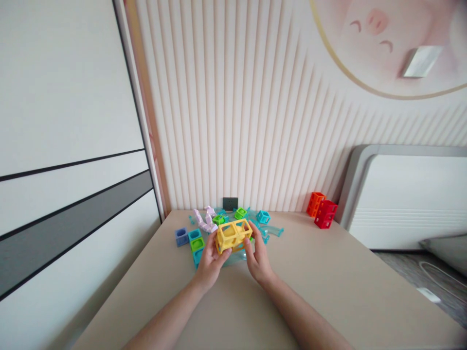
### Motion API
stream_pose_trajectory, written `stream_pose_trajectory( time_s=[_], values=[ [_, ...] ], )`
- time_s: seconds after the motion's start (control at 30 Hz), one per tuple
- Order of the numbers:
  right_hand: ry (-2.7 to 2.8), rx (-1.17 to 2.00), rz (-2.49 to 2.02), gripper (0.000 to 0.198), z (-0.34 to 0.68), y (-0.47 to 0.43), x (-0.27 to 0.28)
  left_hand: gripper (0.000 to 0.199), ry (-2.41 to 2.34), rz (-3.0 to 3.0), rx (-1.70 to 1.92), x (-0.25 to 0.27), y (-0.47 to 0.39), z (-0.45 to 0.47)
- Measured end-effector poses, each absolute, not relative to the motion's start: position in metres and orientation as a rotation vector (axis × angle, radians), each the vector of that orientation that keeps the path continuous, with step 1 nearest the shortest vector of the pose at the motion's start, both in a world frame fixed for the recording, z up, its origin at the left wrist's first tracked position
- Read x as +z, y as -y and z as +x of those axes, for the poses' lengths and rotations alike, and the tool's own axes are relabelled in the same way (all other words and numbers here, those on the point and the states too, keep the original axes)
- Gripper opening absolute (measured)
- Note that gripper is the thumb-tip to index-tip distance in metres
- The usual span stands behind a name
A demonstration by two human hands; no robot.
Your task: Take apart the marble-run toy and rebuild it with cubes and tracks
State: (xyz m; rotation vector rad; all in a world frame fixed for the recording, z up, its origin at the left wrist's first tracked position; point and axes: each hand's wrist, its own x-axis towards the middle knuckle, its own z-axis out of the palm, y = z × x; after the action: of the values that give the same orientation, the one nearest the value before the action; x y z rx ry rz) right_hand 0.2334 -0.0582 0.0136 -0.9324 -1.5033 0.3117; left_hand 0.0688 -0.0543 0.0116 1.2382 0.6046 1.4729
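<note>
Two joined yellow hollow cube blocks [234, 232] are held up over the table between my hands. My left hand [210, 260] grips their left end, its thumb along the lower front edge. At the right end my right hand [258, 255] has its fingers and thumb closed on the frame. Behind and below lie teal see-through track pieces [272, 230], partly hidden by the yellow blocks. Left of my left hand, a green cube block [197, 244] sits in a row with teal ones. A blue cube block [181, 237] stands beside that row.
Lilac pieces [205, 221] lie behind my left hand. Toward the wall are a green cube [241, 213] and a teal cube [263, 217]. Red blocks [325, 214] and orange blocks [315, 204] stand stacked at the table's [310, 291] far right, by the grey-edged headboard [408, 194].
</note>
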Motion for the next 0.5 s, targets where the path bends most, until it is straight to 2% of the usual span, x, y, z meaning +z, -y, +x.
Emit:
stream_pose_trajectory(
  time_s=[0.37, 0.5],
  values=[
    [1.547, 0.242, -0.894, 0.047, 0.229, 0.057, 0.012, 0.064, -0.683, 1.207, 1.577, 0.02, 0.054, 0.069],
    [1.603, 0.276, -0.886, 0.06, 0.23, 0.059, 0.011, 0.05, -0.781, 1.383, 1.682, 0.007, 0.048, 0.066]
  ],
)
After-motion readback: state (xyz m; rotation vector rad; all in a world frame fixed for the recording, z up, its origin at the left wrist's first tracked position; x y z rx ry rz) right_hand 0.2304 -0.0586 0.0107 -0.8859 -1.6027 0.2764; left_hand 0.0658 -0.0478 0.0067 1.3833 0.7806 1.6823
